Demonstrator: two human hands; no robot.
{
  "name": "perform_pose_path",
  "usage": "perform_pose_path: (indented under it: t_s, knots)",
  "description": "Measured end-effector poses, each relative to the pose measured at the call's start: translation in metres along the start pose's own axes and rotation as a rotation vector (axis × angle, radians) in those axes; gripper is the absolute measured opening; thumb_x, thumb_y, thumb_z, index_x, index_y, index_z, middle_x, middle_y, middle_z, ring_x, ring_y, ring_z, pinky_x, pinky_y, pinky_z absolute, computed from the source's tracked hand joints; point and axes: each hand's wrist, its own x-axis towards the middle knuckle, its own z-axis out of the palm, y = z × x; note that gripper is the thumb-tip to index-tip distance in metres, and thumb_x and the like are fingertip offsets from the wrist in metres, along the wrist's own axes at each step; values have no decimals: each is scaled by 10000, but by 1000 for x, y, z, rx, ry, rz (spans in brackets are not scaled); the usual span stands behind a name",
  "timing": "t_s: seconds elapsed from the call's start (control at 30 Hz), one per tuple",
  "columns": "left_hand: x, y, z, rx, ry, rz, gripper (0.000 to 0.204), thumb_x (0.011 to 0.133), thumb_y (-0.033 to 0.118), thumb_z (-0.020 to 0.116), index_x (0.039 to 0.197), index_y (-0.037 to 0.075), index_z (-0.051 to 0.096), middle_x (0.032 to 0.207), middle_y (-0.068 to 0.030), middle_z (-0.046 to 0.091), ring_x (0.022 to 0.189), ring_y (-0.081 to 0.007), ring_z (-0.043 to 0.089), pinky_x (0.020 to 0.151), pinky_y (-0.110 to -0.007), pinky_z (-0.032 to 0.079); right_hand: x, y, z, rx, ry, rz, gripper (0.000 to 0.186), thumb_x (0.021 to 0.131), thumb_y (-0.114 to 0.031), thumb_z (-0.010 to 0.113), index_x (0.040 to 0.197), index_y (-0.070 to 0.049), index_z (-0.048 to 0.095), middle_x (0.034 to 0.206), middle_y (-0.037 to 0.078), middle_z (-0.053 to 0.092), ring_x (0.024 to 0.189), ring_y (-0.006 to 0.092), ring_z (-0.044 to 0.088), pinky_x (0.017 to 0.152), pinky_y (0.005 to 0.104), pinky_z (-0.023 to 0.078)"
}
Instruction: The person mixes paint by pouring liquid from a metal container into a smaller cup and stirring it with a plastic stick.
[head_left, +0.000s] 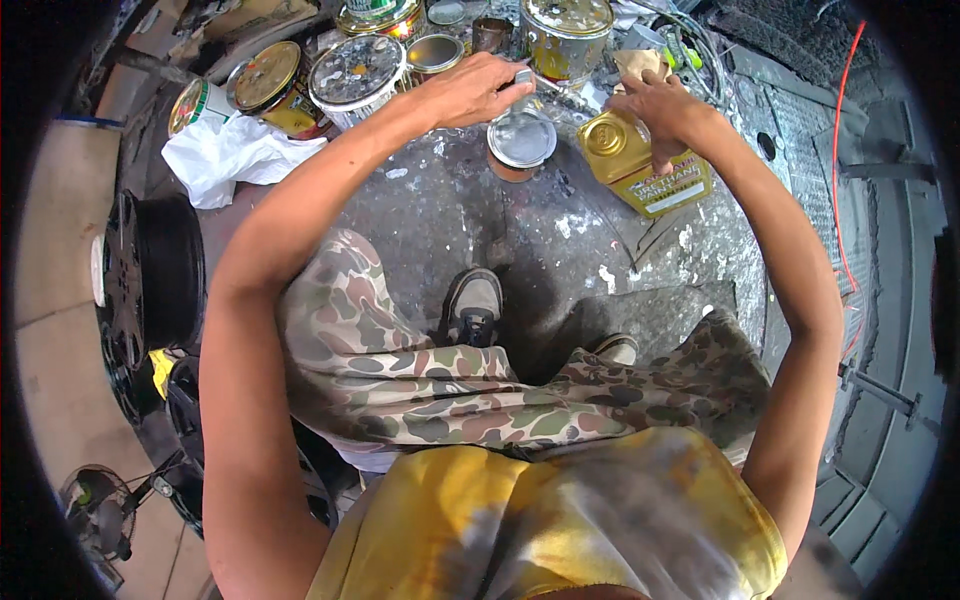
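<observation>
The right hand [660, 112] spreads at the gold can [655, 190]; a nudge could tip it; left hand's [478, 92] pinch unclear.

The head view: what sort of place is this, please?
Probably a painting workshop, perhaps for vehicles: lidded, paint-stained cans stand together, the floor is spotted with what looks like paint, and a black wheel rim is at the left.

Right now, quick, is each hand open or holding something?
Left hand: curled by a small grey piece; can't tell if holding it.
Right hand: spread over the gold can; can't tell if gripping it.
</observation>
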Motion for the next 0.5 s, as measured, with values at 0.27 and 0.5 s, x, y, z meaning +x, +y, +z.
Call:
perform_pose_path:
  t_s: [0.27, 0.5]
  knots:
    - [-2, 21, 3, -330, -44, -305, 363, 1083, 346, 492, 1197, 56, 680, 756, -91, 661, 645, -174, 651, 641, -365, 522, -5, 0, -2, 15, -33, 30, 1222, 422, -240, 1006, 1510, -266, 452, 1558, 120, 403, 1437, 382, 395, 1169, 561, 379]
    - [0, 13, -8, 125, -65, -198, 346, 1076, 336, 492, 1190, 62, 671, 745, -129, 687, 700, -279, 682, 700, -442, 523, -6, -1, -3, 39, -22, 40, 1219, 428, -225, 1003, 1517, -250, 457, 1561, 121, 406, 1453, 368, 379, 1181, 554, 365]
